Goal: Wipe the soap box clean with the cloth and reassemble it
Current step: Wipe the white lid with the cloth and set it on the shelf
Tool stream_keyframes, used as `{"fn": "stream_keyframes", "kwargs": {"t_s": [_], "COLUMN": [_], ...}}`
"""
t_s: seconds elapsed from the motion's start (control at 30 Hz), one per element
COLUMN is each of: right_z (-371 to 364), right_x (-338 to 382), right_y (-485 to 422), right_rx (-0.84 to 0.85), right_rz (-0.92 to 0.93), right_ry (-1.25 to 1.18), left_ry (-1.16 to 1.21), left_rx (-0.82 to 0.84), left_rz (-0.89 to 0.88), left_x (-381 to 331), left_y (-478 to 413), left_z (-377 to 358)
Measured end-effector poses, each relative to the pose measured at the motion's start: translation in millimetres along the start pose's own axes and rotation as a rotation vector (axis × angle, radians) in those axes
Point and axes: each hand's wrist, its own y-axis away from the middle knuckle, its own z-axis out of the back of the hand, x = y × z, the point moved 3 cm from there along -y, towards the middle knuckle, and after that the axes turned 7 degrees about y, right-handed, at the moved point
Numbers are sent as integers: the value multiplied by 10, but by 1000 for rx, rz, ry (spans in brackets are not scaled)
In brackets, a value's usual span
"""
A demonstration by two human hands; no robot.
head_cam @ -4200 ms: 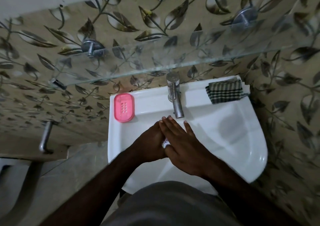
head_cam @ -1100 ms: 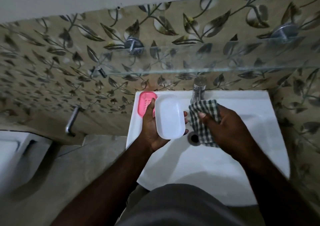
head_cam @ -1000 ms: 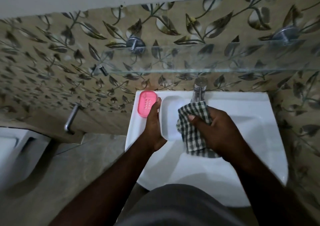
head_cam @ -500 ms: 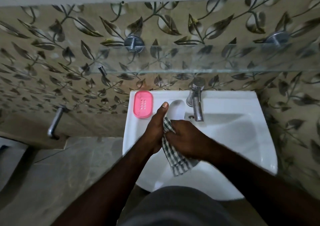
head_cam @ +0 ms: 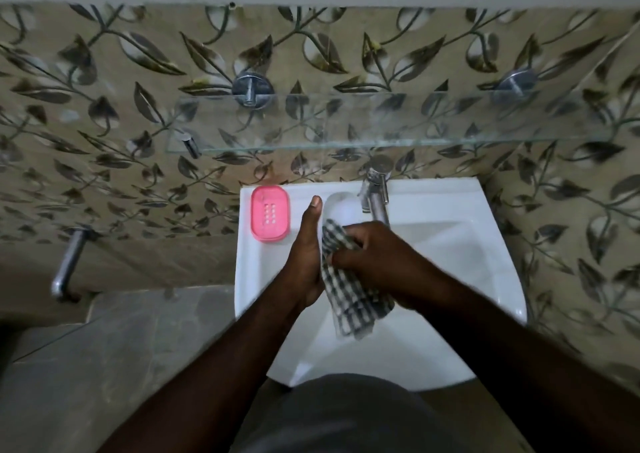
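Two parts of the soap box were apart. I saw the left hand [head_cam: 304, 255] grip the white shell [head_cam: 341, 206] just left of the tap [head_cam: 375, 192], the right hand [head_cam: 377, 262] clutching the checked cloth [head_cam: 349, 300] against it. The pink tray [head_cam: 270, 218] lay farther left of the tap on the sink [head_cam: 485, 279] rim.

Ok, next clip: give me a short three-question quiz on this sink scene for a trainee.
1. True or false: the pink tray lies on the sink rim, left of the tap.
2. Which hand grips the checked cloth? A left, B right, C neither.
3. What does the left hand hold?
Key: 1 true; 2 B, the right hand; 3 the white soap box base.
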Motion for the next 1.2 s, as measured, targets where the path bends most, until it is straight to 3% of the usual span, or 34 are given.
{"fn": "stream_keyframes", "kwargs": {"t_s": [0.1, 0.23, 0.37, 0.47, 0.67, 0.8, 0.9, 1.03, 1.2], "right_z": [162, 95, 105, 254, 383, 265, 445, 677, 483], "right_x": [34, -27, -176, -230, -147, -314, -337, -153, -106], "right_y": [-66, 57, 228, 226, 179, 311, 313, 298, 385], "right_rx": [-198, -108, 9, -40, 20, 81, 61, -96, 47], "right_rz": [-86, -134, -148, -144, 1, 38, 10, 10, 41], "right_ry": [-356, -598, -498, -404, -349, -75, -253, -608, -395], "left_ry": [115, 120, -90, -243, -369, -444, -435, -386, -401], "left_rx": [-8, 23, -105, -217, -139, -187, -189, -132, -127], "left_rz": [34, 9, -29, -111, -224, -234, -213, -274, -277], "left_x": [78, 46, 0, -23, 75, 81, 164, 53, -156], "left_y": [-4, -24, -26, 17, 112, 89, 47, 10, -2], "left_z": [-59, -73, -33, -81, -220, -361, -471, -659, -624]}}
